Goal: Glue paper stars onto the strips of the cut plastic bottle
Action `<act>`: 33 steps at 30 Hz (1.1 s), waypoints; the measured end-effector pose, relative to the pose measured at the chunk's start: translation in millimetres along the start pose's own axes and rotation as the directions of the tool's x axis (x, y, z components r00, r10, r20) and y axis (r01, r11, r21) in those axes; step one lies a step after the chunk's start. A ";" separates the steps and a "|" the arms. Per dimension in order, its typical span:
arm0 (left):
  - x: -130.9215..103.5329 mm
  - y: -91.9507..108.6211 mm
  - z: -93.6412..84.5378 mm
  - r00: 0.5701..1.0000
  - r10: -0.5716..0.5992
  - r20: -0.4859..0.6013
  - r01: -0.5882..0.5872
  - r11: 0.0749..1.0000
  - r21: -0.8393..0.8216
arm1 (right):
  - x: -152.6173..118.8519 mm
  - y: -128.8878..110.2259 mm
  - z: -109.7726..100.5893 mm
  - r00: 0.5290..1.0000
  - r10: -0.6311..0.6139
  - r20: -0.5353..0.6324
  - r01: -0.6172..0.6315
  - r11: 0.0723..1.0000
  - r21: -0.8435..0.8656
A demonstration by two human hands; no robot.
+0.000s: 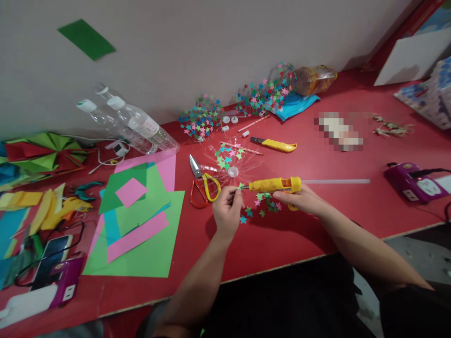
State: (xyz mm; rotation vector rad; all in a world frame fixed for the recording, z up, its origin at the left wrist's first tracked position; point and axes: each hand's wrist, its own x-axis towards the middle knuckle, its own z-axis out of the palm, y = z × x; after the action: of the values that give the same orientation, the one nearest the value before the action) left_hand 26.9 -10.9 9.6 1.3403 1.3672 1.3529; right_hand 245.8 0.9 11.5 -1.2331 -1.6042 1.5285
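My right hand (303, 199) is wrapped round a yellow hot glue gun (269, 185), which points left. A long clear glue stick (338, 181) sticks out of its back end. At the nozzle, my left hand (228, 206) is closed in a pinch on a small green star (241, 186). Just beyond my hands lies a piece of clear plastic cut into splayed strips, with a round centre (233, 172). Coloured stars (225, 157) cover some strips on its far side, and more stars (262, 212) show below the glue gun.
Scissors (204, 183) lie left of the plastic, a yellow box cutter (276, 144) behind it. Star-covered plastic balls (202, 117) and clear bottles (136, 124) line the wall. Coloured paper (155, 256) is at left. Purple power strips (410, 183) sit at both sides.
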 end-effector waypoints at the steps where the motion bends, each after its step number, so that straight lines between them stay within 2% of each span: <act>1: -0.2 0.0 -0.3 1.000 0.000 0.002 0.000 1.000 0.002 | 0.0 -0.9 0.1 1.000 0.003 0.003 -0.003 1.000 -0.001; 21: -0.6 -0.8 0.0 1.000 0.016 -0.001 -0.016 0.999 0.037 | -0.6 -8.0 1.0 0.999 -0.032 0.035 0.032 0.999 0.003; 23: -0.3 -3.0 -1.3 0.997 0.073 -0.005 -0.072 0.991 0.112 | -0.8 -12.4 2.1 0.996 -0.085 0.040 0.085 0.996 0.008; 26: 0.2 -6.4 -4.6 0.969 0.246 -0.007 -0.234 0.930 0.283 | -1.5 -18.6 3.9 0.988 -0.153 0.022 0.154 0.986 -0.062; 29: -0.6 -7.4 -6.6 0.937 0.349 0.037 -0.342 0.884 0.319 | -2.2 -21.4 4.5 0.991 -0.129 -0.025 0.125 0.983 -0.134; 31: -1.7 -6.1 -6.3 0.954 0.295 0.059 -0.301 0.926 0.229 | -1.9 -21.3 3.4 0.991 -0.113 -0.070 0.109 0.992 -0.064; 33: -2.3 -3.5 -5.0 0.981 0.185 0.059 -0.190 0.977 0.101 | -0.6 -19.9 0.2 0.983 -0.113 -0.145 0.122 0.991 0.054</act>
State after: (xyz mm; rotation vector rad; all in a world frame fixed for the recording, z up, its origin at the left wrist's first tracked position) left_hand 21.9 -13.5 6.6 1.5978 1.3214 1.3758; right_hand 241.6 2.1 30.9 -1.1652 -1.4986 1.3756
